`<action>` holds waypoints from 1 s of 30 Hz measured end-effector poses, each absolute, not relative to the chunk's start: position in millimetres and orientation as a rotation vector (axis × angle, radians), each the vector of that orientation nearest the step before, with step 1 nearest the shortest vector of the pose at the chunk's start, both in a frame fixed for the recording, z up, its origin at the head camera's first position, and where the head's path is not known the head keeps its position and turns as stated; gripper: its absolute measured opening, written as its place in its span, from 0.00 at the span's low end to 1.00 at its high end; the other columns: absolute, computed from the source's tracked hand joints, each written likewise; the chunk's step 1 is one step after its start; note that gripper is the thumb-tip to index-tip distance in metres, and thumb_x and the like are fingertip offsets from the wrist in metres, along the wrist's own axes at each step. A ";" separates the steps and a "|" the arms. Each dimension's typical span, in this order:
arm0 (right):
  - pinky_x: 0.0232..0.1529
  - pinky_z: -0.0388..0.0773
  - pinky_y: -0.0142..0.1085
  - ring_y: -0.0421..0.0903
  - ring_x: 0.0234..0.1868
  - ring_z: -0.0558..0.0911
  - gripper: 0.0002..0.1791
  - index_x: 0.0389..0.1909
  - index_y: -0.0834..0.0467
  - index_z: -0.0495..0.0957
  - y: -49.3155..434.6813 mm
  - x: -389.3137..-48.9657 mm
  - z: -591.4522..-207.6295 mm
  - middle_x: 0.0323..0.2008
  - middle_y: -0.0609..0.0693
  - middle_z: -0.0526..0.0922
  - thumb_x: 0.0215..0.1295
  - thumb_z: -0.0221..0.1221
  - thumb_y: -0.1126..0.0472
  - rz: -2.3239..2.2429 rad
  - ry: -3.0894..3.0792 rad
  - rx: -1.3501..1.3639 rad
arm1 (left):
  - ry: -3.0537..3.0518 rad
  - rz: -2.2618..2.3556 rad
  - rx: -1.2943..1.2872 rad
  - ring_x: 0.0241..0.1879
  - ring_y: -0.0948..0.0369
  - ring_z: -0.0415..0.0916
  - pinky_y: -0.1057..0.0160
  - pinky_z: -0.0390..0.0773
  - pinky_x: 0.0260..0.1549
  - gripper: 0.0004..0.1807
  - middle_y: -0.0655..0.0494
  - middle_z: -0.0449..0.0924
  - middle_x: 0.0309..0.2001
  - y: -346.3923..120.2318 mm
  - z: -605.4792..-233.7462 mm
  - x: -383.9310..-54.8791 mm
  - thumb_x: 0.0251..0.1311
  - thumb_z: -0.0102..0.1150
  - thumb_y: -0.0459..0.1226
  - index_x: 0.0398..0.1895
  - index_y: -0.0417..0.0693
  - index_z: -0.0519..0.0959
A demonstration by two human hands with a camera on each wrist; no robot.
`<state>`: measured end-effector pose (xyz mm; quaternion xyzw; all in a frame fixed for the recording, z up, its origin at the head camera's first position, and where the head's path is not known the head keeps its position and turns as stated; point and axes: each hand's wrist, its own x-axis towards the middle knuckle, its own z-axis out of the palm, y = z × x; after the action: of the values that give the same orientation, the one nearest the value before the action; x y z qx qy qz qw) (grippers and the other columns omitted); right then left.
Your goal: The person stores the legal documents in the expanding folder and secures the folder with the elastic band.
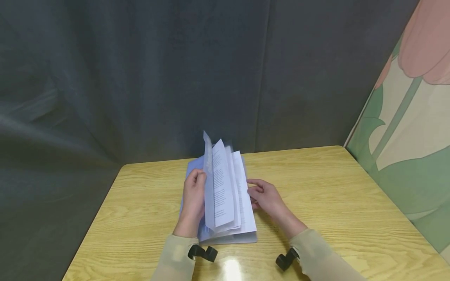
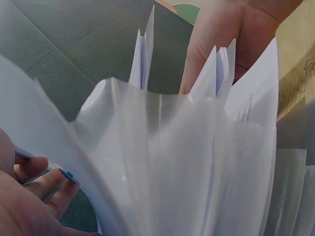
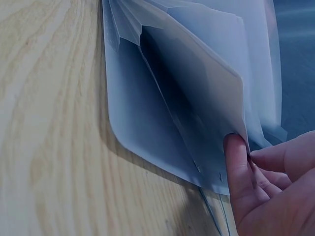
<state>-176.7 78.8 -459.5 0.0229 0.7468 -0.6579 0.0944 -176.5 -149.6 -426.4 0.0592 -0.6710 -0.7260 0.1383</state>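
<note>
A blue plastic document folder [image 1: 195, 163] stands spread on the table, with clear pockets [image 2: 172, 147] and printed paper sheets [image 1: 222, 183] between its covers. At its left side, my left hand [image 1: 194, 191] grips a raised pale leaf [image 1: 209, 195] with curled fingers. Something small and blue shows at a fingertip in the left wrist view. On the opposite side, my right hand [image 1: 266, 197] pinches the free edge of a leaf [image 3: 216, 83] between thumb and fingers. Below that leaf, the bottom cover [image 3: 142, 113] lies on the wood.
The wooden table [image 1: 334, 195] extends on both sides of the folder. A dark curtain [image 1: 193, 70] hangs behind its far edge, and a flower-patterned wall [image 1: 397, 132] rises at the right. Thin cords [image 3: 210, 211] trail from the folder near my right hand.
</note>
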 end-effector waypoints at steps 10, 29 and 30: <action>0.37 0.87 0.39 0.47 0.38 0.87 0.24 0.74 0.61 0.76 72.9 -177.8 -464.1 0.47 0.58 0.88 0.82 0.59 0.66 -1.946 2.196 0.044 | -1.931 -2.092 0.164 0.38 0.58 0.68 0.66 0.66 0.30 0.08 0.53 0.68 0.35 -150.0 -426.9 -176.7 0.77 0.51 0.33 0.36 0.39 0.75; 0.34 0.87 0.39 0.46 0.34 0.86 0.24 0.74 0.62 0.76 65.5 -180.4 -467.9 0.44 0.58 0.85 0.81 0.60 0.67 -1.918 2.205 0.053 | -1.957 -2.087 0.158 0.36 0.59 0.66 0.67 0.64 0.29 0.10 0.54 0.66 0.33 -152.1 -423.6 -174.2 0.78 0.50 0.35 0.35 0.43 0.74; 0.33 0.87 0.39 0.46 0.33 0.86 0.24 0.74 0.62 0.76 64.9 -180.9 -468.5 0.44 0.58 0.85 0.81 0.60 0.68 -1.916 2.207 0.050 | -1.956 -2.085 0.159 0.36 0.59 0.66 0.66 0.64 0.29 0.10 0.54 0.66 0.33 -152.4 -423.4 -174.2 0.78 0.50 0.35 0.35 0.42 0.74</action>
<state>-180.9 64.9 -468.5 0.0169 0.7506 -0.6515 0.1089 -174.2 -152.4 -423.4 0.0550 -0.6766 -0.7212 0.1384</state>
